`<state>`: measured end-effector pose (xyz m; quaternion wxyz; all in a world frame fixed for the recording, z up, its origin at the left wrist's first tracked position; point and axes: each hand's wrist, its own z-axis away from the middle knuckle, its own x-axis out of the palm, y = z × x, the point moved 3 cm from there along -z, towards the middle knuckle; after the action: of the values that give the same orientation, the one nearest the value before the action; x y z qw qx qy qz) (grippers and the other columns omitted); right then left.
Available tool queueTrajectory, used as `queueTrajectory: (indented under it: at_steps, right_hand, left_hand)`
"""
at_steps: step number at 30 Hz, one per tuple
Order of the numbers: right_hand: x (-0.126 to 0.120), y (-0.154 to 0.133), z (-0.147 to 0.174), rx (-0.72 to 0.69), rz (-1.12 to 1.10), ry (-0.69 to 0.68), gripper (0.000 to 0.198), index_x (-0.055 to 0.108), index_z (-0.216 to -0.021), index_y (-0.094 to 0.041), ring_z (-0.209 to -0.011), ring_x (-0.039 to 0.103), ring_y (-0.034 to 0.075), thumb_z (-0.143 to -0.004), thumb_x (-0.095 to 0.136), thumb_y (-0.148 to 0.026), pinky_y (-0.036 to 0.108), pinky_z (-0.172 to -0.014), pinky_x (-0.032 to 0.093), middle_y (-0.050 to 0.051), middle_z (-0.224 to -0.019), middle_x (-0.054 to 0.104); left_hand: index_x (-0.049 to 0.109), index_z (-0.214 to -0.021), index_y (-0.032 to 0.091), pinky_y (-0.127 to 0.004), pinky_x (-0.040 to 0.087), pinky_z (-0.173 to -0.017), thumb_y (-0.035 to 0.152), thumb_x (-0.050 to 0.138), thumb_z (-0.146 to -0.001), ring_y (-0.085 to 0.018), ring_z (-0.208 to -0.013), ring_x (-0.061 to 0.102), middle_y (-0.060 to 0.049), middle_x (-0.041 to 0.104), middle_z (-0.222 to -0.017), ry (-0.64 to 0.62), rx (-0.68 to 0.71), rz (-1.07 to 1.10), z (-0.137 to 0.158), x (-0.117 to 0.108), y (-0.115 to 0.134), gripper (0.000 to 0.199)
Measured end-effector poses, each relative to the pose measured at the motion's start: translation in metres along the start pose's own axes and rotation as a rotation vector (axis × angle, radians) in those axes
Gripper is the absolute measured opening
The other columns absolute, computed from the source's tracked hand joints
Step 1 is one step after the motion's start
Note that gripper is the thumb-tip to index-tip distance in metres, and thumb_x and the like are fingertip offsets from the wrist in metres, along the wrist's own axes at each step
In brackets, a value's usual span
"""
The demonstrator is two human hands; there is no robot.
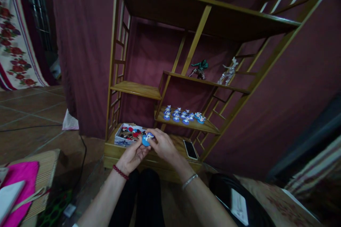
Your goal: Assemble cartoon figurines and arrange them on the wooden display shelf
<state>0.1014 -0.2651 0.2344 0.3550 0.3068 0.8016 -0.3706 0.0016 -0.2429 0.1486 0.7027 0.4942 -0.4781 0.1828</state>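
Between my two hands is a small figurine (146, 139) with a blue round base, held in front of the lower shelf. My left hand (134, 156) grips its base from the left, thumb uppermost. From the right, my right hand (163, 144) has its fingers closed round the figurine's upper part, hiding some of it. Just behind my left hand stands an open box (123, 142) with several red, black and blue pieces in it. Several similar small figurines (176, 117) on round blue and purple bases stand in rows on the shelf beyond.
The wooden shelf unit (138, 90) rises in front of me. A green figure (201, 67) and a clear figure (228, 72) stand on the middle shelf. A phone (190, 149) lies at the lower right. A stool-like mat (50, 166) with pink cloth is at left.
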Motion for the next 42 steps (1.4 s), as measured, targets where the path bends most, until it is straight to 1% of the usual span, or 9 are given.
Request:
queueTrajectory:
  at_steps: [5,13,18,21,24,27,36,38,42]
  right_hand:
    - [0.003,0.009,-0.001,0.041,0.042,0.013,0.027,0.053,-0.1,-0.024,-0.08,0.052,0.013,-0.075,0.047,-0.016,0.024,-0.072,0.04,0.002,-0.093,0.056]
    - [0.005,0.021,-0.003,0.063,0.06,0.004,0.028,0.052,-0.1,-0.023,-0.081,0.052,0.014,-0.074,0.048,-0.015,0.025,-0.074,0.04,0.002,-0.093,0.056]
    - [0.001,0.027,-0.003,0.072,0.06,-0.034,0.026,0.052,-0.098,-0.023,-0.083,0.052,0.014,-0.075,0.047,-0.014,0.024,-0.074,0.04,0.003,-0.092,0.056]
    - [-0.001,0.031,-0.002,0.077,0.074,-0.038,0.024,0.052,-0.097,-0.023,-0.08,0.053,0.014,-0.075,0.047,-0.014,0.024,-0.073,0.04,0.003,-0.09,0.056]
    - [-0.003,0.035,-0.002,0.09,0.074,-0.046,0.025,0.052,-0.098,-0.023,-0.077,0.053,0.013,-0.075,0.047,-0.014,0.023,-0.071,0.04,0.002,-0.089,0.055]
    - [-0.004,0.038,-0.001,0.092,0.077,-0.047,0.025,0.051,-0.099,-0.023,-0.079,0.053,0.013,-0.076,0.047,-0.014,0.023,-0.072,0.04,0.002,-0.089,0.055]
    - [-0.014,0.05,-0.006,0.065,-0.001,-0.061,0.034,0.047,-0.108,-0.023,-0.087,0.053,0.014,-0.075,0.047,-0.014,0.025,-0.077,0.041,0.003,-0.102,0.056]
    - [-0.015,0.054,-0.007,0.083,-0.015,-0.058,0.035,0.047,-0.108,-0.022,-0.085,0.054,0.014,-0.074,0.048,-0.015,0.025,-0.075,0.041,0.003,-0.102,0.056]
    - [-0.015,0.061,-0.008,0.145,-0.016,-0.066,0.034,0.046,-0.109,-0.021,-0.074,0.056,0.013,-0.075,0.049,-0.019,0.024,-0.069,0.041,0.003,-0.091,0.06]
  left_hand:
    - [0.057,-0.084,0.012,-0.016,0.045,-0.054,0.027,0.054,-0.075,-0.009,-0.062,0.059,-0.005,0.063,-0.074,0.013,0.002,-0.036,-0.005,-0.002,-0.004,0.018]
    - [0.058,-0.082,0.013,-0.015,0.044,-0.051,0.025,0.055,-0.074,-0.008,-0.059,0.058,-0.003,0.063,-0.071,0.03,-0.009,-0.042,-0.015,-0.006,-0.01,0.015]
    - [0.058,-0.079,0.013,-0.015,0.045,-0.051,0.021,0.059,-0.071,-0.009,-0.061,0.059,-0.003,0.063,-0.072,-0.007,-0.017,-0.035,-0.024,-0.009,-0.015,0.012]
    - [0.058,-0.078,0.013,-0.016,0.046,-0.053,0.019,0.06,-0.07,-0.01,-0.062,0.06,-0.002,0.063,-0.071,-0.016,-0.027,-0.024,-0.028,-0.01,-0.018,0.011]
    - [0.058,-0.079,0.013,-0.017,0.046,-0.055,0.018,0.06,-0.069,-0.01,-0.063,0.06,-0.003,0.063,-0.071,-0.015,-0.034,-0.018,-0.031,-0.009,-0.02,0.012]
    - [0.059,-0.081,0.012,-0.017,0.047,-0.057,0.018,0.061,-0.069,-0.011,-0.064,0.06,-0.003,0.063,-0.072,-0.02,-0.039,-0.021,-0.034,-0.007,-0.021,0.013]
    - [0.058,-0.077,0.012,-0.019,0.046,-0.056,0.019,0.061,-0.069,-0.012,-0.063,0.06,-0.004,0.062,-0.069,0.03,-0.071,-0.039,-0.04,0.003,-0.019,0.011]
    - [0.058,-0.078,0.012,-0.019,0.046,-0.055,0.019,0.061,-0.069,-0.012,-0.064,0.06,-0.004,0.062,-0.07,0.023,-0.078,-0.044,-0.042,0.004,-0.019,0.012]
    - [0.058,-0.08,0.011,-0.018,0.046,-0.056,0.019,0.059,-0.07,-0.012,-0.067,0.06,-0.005,0.062,-0.074,0.015,-0.084,-0.055,-0.047,0.005,-0.018,0.013]
